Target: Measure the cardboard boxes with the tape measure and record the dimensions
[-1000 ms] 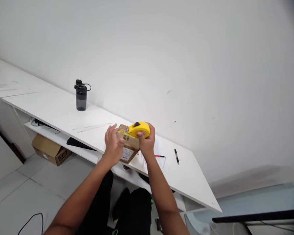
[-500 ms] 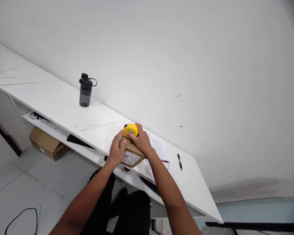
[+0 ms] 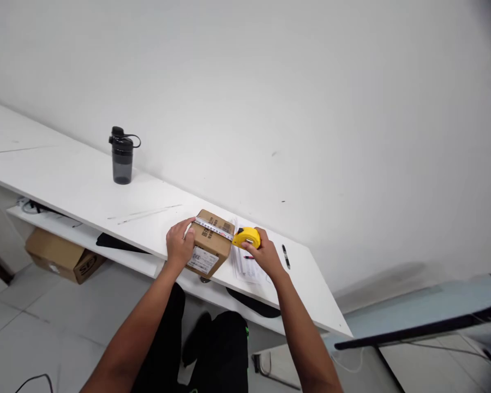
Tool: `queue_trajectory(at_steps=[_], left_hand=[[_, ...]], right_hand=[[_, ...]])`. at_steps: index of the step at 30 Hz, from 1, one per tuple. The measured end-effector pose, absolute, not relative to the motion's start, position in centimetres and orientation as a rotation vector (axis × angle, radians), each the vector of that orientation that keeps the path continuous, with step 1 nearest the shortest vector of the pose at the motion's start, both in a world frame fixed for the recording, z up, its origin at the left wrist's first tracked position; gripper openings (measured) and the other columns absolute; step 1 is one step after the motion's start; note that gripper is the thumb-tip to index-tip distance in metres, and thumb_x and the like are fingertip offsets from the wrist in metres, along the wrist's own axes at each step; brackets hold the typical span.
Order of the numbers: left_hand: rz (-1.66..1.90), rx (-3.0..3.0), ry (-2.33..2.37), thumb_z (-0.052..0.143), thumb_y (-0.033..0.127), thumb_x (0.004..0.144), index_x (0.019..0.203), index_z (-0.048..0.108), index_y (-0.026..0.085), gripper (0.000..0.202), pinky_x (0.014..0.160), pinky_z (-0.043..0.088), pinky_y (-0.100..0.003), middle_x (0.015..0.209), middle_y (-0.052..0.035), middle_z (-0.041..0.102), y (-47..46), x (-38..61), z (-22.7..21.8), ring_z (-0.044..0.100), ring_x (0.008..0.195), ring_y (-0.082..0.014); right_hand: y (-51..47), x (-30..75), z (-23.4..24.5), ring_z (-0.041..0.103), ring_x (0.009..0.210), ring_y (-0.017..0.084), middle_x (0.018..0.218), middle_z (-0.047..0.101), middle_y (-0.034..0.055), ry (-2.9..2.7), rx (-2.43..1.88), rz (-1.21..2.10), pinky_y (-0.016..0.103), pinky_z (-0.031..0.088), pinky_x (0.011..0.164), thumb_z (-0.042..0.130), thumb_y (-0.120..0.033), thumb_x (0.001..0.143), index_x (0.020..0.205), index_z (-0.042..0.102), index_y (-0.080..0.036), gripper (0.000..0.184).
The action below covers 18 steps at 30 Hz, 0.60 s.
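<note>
Right hand: my right hand point(image 3: 265, 252) has its grip closed around the yellow tape measure point(image 3: 247, 237), thumb on the near side of the case.
Left hand: my left hand point(image 3: 180, 244) sits at the left edge of the cardboard box point(image 3: 210, 244), fingertips by the blade's outer end; I cannot tell how tightly that grip is closed.
Blade: I see the pale blade point(image 3: 213, 228) lying across the box top, left to right.
Box: on the bench point(image 3: 85, 180), at its front edge, labelled side towards me.
Tape case: just right of the box, over the papers point(image 3: 249, 270).
Bottle: dark bottle point(image 3: 123, 158), upright, well to the left.
Pen: black pen point(image 3: 286, 256), right of the papers.
</note>
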<state>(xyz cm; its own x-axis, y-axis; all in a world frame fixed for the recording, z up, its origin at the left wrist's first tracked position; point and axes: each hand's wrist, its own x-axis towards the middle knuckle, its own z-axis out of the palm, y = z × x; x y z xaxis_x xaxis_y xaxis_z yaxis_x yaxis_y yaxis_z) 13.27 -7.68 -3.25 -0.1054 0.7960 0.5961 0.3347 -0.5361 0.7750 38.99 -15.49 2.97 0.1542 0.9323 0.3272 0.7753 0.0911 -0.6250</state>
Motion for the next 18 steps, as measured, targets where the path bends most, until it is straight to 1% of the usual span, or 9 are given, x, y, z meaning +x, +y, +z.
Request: queue_trajectory(at_steps=[5,8,11,13,15,17,18], left_hand=[[1.663,1.64,1.098,0.04,0.038,0.093,0.124,0.062,0.022,0.042,0.108,0.039,-0.039,0.129,-0.0064,0.063,-7.2,13.6,-3.6,0.054,0.122,-0.0251],[1.612,1.524,1.044,0.04,0.039,0.093,0.127,0.058,0.019,0.043,0.11,0.038,-0.037,0.134,-0.0086,0.059,-7.4,13.9,-3.1,0.052,0.125,-0.0239],[1.529,1.488,1.007,0.04,0.043,0.094,0.134,0.052,0.017,0.049,0.113,0.036,-0.038,0.141,-0.0114,0.052,-8.2,14.3,-2.3,0.049,0.13,-0.0244],[1.448,1.482,0.99,0.041,0.047,0.094,0.142,0.043,0.018,0.056,0.116,0.031,-0.039,0.15,-0.0118,0.044,-9.1,14.8,-2.1,0.042,0.137,-0.0246],[1.363,1.446,0.995,0.044,0.05,0.093,0.151,0.028,0.022,0.066,0.12,0.025,-0.04,0.158,-0.0109,0.031,-10.3,15.6,-2.4,0.032,0.145,-0.0244],[1.312,1.391,1.041,0.047,0.054,0.091,0.156,0.013,0.024,0.079,0.122,0.019,-0.04,0.163,-0.011,0.018,-11.5,16.5,-3.0,0.021,0.15,-0.0245],[1.304,1.373,1.081,0.048,0.057,0.09,0.157,0.008,0.023,0.085,0.123,0.015,-0.041,0.164,-0.0115,0.014,-12.0,16.8,-3.4,0.015,0.151,-0.0248]], right_hand=[[-15.8,39.6,2.3,0.063,0.072,0.02,0.09,0.068,0.0028,-1.591,-1.688,0.305,0.032,0.049,0.061,0.063,-0.054,0.08,0.121,0.048,-0.022,0.054],[-14.5,38.2,3.6,0.063,0.074,0.021,0.088,0.068,0.0029,-1.638,-1.673,0.257,0.032,0.046,0.063,0.062,-0.055,0.081,0.12,0.048,-0.022,0.052],[-12.8,35.8,5.3,0.063,0.074,0.022,0.088,0.069,0.0036,-1.794,-1.638,0.237,0.03,0.043,0.064,0.061,-0.056,0.083,0.12,0.049,-0.022,0.052],[-11.8,33.9,6.4,0.063,0.074,0.022,0.089,0.069,0.0042,-1.905,-1.602,0.234,0.029,0.041,0.064,0.059,-0.058,0.084,0.121,0.048,-0.023,0.052],[-11.0,31.9,7.2,0.063,0.075,0.022,0.09,0.069,0.0041,-1.996,-1.559,0.227,0.028,0.04,0.064,0.056,-0.059,0.086,0.122,0.046,-0.023,0.052],[-10.6,30.3,7.8,0.064,0.076,0.023,0.089,0.069,0.0034,-2.065,-1.534,0.216,0.029,0.04,0.066,0.054,-0.059,0.087,0.121,0.046,-0.023,0.051],[-10.6,29.7,8.0,0.064,0.077,0.023,0.088,0.069,0.0031,-2.08,-1.534,0.212,0.029,0.04,0.067,0.054,-0.06,0.087,0.12,0.046,-0.023,0.05]])
